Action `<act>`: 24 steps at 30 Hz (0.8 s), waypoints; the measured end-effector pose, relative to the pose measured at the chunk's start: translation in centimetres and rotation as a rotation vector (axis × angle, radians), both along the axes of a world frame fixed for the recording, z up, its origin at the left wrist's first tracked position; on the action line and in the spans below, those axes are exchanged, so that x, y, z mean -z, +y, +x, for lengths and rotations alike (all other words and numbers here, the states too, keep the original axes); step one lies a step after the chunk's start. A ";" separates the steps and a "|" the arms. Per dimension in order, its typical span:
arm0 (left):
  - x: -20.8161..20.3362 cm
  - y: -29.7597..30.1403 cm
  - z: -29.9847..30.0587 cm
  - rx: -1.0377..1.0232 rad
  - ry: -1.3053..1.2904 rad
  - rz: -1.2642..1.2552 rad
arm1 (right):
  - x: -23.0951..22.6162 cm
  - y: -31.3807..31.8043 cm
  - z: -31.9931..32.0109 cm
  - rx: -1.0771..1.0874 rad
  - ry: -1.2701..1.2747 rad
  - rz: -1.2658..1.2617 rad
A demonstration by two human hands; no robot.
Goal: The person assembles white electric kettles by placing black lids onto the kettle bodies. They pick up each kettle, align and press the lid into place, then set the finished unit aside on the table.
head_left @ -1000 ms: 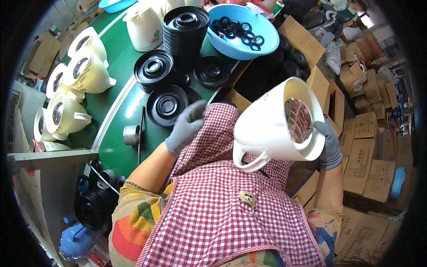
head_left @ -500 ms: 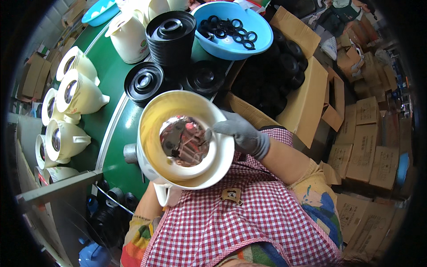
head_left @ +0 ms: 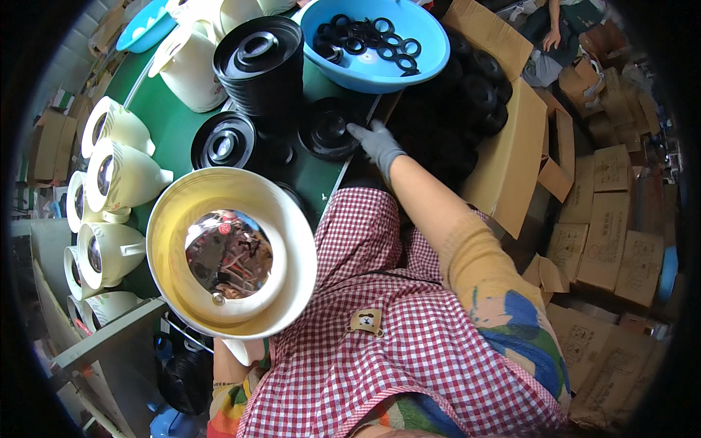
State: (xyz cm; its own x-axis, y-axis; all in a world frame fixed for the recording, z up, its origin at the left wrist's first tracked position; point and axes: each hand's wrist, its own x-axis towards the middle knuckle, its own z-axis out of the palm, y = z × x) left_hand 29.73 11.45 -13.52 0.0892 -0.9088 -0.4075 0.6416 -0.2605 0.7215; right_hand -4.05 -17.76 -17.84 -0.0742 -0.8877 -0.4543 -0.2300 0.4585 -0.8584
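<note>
A cream vacuum jug body [head_left: 299,255] with a mirrored glass liner [head_left: 228,252] inside is tipped with its wide opening toward me. My left forearm [head_left: 232,367] runs up behind it. The jug hides my left hand, which holds it up off the table. My right hand [head_left: 380,146], in a grey glove, reaches forward past the jug. Its fingers are apart, the tips at the right rim of a flat black round base [head_left: 326,129]. Left of that lies another black base [head_left: 223,142] with a raised centre. Behind them rises a tall stack of black bases [head_left: 259,69].
A blue basin [head_left: 376,69] holding black rings stands at the back. To the right is an open carton [head_left: 511,146] full of black round parts. Several cream jug bodies [head_left: 120,175] lie along the left of the green table [head_left: 169,84]. Stacked cartons [head_left: 602,212] stand far right.
My right hand has left the jug and moved forward to the black base. The jug has shifted left and slightly nearer. At the upper right another person's hand has appeared.
</note>
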 end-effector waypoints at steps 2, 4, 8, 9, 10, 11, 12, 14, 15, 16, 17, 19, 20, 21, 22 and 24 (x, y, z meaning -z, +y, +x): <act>-0.5 -0.5 0.9 -0.018 -0.046 -0.002 | 5.0 -2.1 -0.3 -0.027 0.182 0.110; -0.7 -0.3 1.6 -0.040 -0.079 -0.005 | 5.3 -2.2 -0.4 0.020 0.206 0.174; -1.1 -0.4 1.8 -0.045 -0.117 -0.005 | 4.6 -0.7 -3.0 0.049 -0.023 0.303; -0.9 -0.6 1.5 -0.037 -0.121 -0.006 | 4.2 -0.1 -3.4 0.084 -0.088 0.299; -1.0 -0.7 1.2 -0.030 -0.127 -0.010 | 2.5 1.2 -3.4 0.240 -0.148 0.331; -0.9 -1.1 0.8 -0.024 -0.133 -0.015 | 4.9 1.3 -4.2 0.249 -0.375 0.296; -1.0 -1.8 0.3 0.002 -0.129 -0.017 | 8.4 1.6 -6.1 0.276 -0.597 0.250; -1.3 -2.8 -0.3 0.019 -0.154 -0.026 | 8.9 2.5 -6.5 0.276 -0.993 0.268; -1.6 -3.5 -0.7 0.035 -0.167 -0.034 | 9.3 2.6 -6.7 0.259 -1.087 0.295; -2.1 -3.9 -1.0 0.046 -0.183 -0.040 | 9.7 2.7 -7.0 0.242 -1.180 0.320; -2.5 -4.5 -1.3 0.061 -0.203 -0.048 | 10.1 2.9 -7.2 0.225 -1.274 0.344; -3.8 -5.8 -1.5 0.086 -0.256 -0.072 | 9.9 3.0 -6.7 0.243 -1.252 0.305; -4.7 -6.8 -1.5 0.103 -0.286 -0.089 | 9.8 3.2 -6.7 0.255 -1.241 0.285; -5.7 -7.8 -1.3 0.123 -0.326 -0.107 | 9.5 3.3 -6.7 0.255 -1.259 0.263; -6.7 -8.8 -1.3 0.144 -0.363 -0.124 | 9.1 3.6 -7.0 0.258 -1.277 0.240; -8.8 -11.2 -1.2 0.194 -0.433 -0.154 | 8.2 4.9 -7.7 0.169 -1.280 0.094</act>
State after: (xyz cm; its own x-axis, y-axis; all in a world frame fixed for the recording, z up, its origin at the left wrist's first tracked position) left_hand 28.55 0.30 -4.71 0.0442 -0.9723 -0.2297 0.2247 -0.2144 0.9506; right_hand -11.76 -12.90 -26.05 0.3492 -0.8713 -0.3448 0.7929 0.4709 -0.3867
